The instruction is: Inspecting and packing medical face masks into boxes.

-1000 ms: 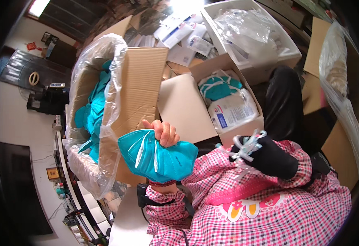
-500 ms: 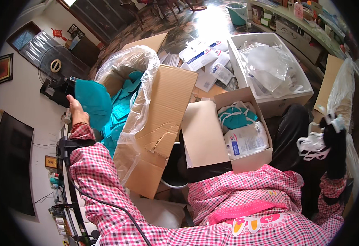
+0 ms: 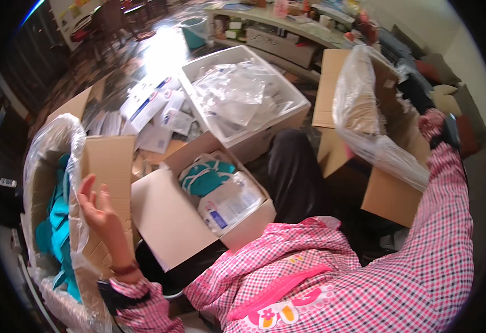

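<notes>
My left hand (image 3: 101, 213) is raised in front of a lined cardboard box (image 3: 107, 166) at the left, fingers apart and holding nothing. Teal folded mask pieces (image 3: 59, 222) lie inside that box. On the right, my right hand (image 3: 416, 95), in a black glove, reaches to the far rim of another cardboard box (image 3: 323, 94) with a clear plastic liner (image 3: 359, 83). Its fingers are dark and hard to make out, so I cannot see what they hold. Between them, a smaller open carton (image 3: 171, 222) holds a teal mask (image 3: 207, 175) with white straps and a printed white packet (image 3: 229, 205).
A white foam box (image 3: 304, 111) of clear plastic bags (image 3: 243, 94) stands beyond the carton. Flat white printed packets (image 3: 151, 105) are heaped on the floor beside it. Further back are a green bin (image 3: 193, 33) and a long low cabinet (image 3: 282, 44).
My view has swung right. My left hand has let go of the teal piece and come away from the left box. My right hand has stretched out to the right box.
</notes>
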